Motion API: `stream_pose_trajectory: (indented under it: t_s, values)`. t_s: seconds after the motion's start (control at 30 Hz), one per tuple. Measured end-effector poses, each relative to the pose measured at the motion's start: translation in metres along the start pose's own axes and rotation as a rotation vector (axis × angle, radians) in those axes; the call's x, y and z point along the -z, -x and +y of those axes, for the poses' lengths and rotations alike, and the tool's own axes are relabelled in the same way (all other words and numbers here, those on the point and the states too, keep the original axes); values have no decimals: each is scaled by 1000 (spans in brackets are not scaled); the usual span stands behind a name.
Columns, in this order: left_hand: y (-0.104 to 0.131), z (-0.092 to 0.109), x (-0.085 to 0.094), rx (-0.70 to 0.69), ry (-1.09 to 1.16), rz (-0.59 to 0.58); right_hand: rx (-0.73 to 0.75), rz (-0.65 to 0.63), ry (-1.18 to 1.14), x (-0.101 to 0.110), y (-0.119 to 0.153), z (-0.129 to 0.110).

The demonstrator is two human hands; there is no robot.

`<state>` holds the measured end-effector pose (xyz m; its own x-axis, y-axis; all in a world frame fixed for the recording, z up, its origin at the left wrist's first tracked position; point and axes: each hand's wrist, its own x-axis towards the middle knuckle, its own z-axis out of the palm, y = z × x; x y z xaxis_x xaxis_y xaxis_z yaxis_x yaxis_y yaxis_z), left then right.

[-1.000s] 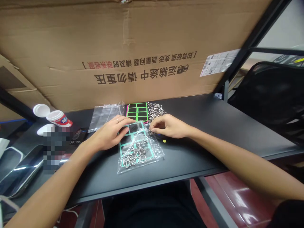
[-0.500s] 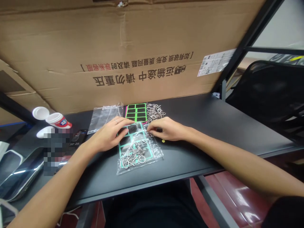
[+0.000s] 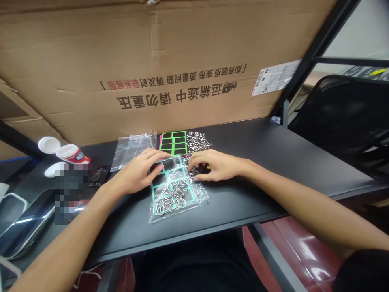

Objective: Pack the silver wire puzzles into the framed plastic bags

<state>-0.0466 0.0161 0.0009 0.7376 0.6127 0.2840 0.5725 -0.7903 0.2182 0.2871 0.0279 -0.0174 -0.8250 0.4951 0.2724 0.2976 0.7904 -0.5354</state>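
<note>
Plastic bag (image 3: 199, 198), crinkly, with curly wires (image 3: 170, 202); left hand (image 3: 142, 170) bent on top, fingers open; right hand (image 3: 217, 165) curled, grip hard to tell.

A black bench (image 3: 243, 142) is carrying a filled clear bag (image 3: 178, 207) near its front edge. Farther back, a flat clear bag (image 3: 130, 150) is lying beside a green grid (image 3: 179, 142), and loose bent metal pieces (image 3: 199, 142) are spreading out on the grid's other side. Toward the left end, a red-and-white cup (image 3: 74, 154), a dark phone (image 3: 99, 177) and a glossy dark object (image 3: 28, 223) are resting.
</note>
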Motion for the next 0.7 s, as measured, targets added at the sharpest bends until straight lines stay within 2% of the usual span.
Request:
stream_pose_trajectory:
  t_s: [0.1, 0.33, 0.53, 0.7]
  values:
    - [-1, 1, 0, -1, -4, -5, -14, -34, -11, 4, 0, 1]
    - [-1, 1, 0, -13, -6, 3, -124, 17, -84, 5, 2, 1]
    - [-1, 2, 1, -3, -5, 1, -135, 170, -174, 2, 4, 1]
    - [-2, 1, -1, -53, -38, 96, -102, 314, -352, -1, 2, -3]
